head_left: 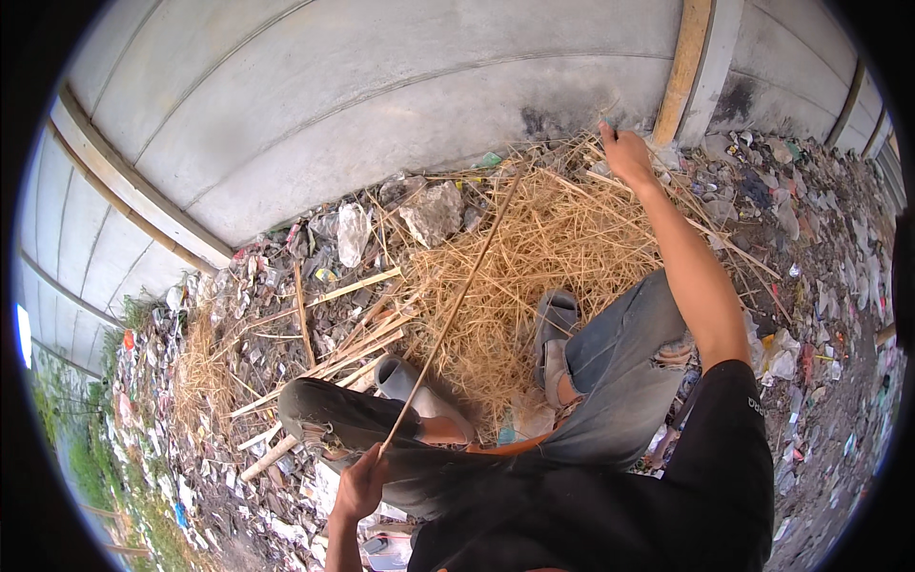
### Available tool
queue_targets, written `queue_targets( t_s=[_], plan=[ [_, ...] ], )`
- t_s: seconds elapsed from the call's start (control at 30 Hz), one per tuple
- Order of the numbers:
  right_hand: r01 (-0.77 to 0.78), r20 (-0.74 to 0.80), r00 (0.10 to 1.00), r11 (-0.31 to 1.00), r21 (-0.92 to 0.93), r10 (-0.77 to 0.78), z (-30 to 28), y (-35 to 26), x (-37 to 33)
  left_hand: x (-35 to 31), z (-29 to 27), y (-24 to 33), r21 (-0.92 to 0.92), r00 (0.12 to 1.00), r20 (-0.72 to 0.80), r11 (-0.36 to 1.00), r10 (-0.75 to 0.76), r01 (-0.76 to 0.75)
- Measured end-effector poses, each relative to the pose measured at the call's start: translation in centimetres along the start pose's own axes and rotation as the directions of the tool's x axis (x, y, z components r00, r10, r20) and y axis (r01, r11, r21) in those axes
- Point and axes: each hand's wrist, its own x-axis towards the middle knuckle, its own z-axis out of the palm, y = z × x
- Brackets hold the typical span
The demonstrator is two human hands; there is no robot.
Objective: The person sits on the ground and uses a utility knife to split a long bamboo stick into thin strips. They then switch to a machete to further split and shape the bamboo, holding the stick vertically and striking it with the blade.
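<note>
My left hand (360, 484), low in front of me, is closed round the near end of a long thin brown stick (456, 319). The stick slants up and away to the right, over my legs and a heap of dry straw-like shavings (534, 243). My right arm is stretched far forward. At its end my right hand (627, 155) is closed near the wall, above the far right side of the heap. Something small and greenish shows at its fingertips, too small to name.
A grey panel wall (400, 105) with a bamboo post (682, 71) stands ahead. Split bamboo strips (353, 348) lie left of the heap, a rock (432, 214) behind it. Litter (810, 248) covers the ground around. My grey shoes (556, 319) rest at the heap's near edge.
</note>
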Motion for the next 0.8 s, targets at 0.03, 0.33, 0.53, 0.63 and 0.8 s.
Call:
queue_targets(
  t_s=[0.03,0.33,0.53,0.63,0.8],
  plan=[
    [0.069,0.009,0.998,0.997,0.023,-0.069,0.2,-0.9,-0.8,0.8,0.1,0.7,-0.082,0.998,0.011,0.994,-0.065,0.065],
    [0.464,0.475,0.783,0.886,-0.015,-0.402,3.5,-9.0,-9.8,9.4,2.3,7.1,-0.655,0.983,0.015,0.741,-0.185,0.15],
    [0.654,0.832,0.502,0.732,-0.189,-0.234,5.9,-9.0,-14.2,14.4,1.9,7.3,-0.683,0.977,-0.015,0.716,-0.211,0.144],
    [0.607,0.695,0.633,0.775,-0.175,-0.339,5.2,-8.8,-16.0,15.3,1.4,8.3,-0.724,0.963,-0.012,0.667,-0.269,0.177],
    [0.584,0.759,0.555,0.81,-0.064,-0.341,3.3,-11.2,-14.4,15.5,1.6,8.6,-0.729,0.959,-0.007,0.657,-0.285,0.19]
  ],
)
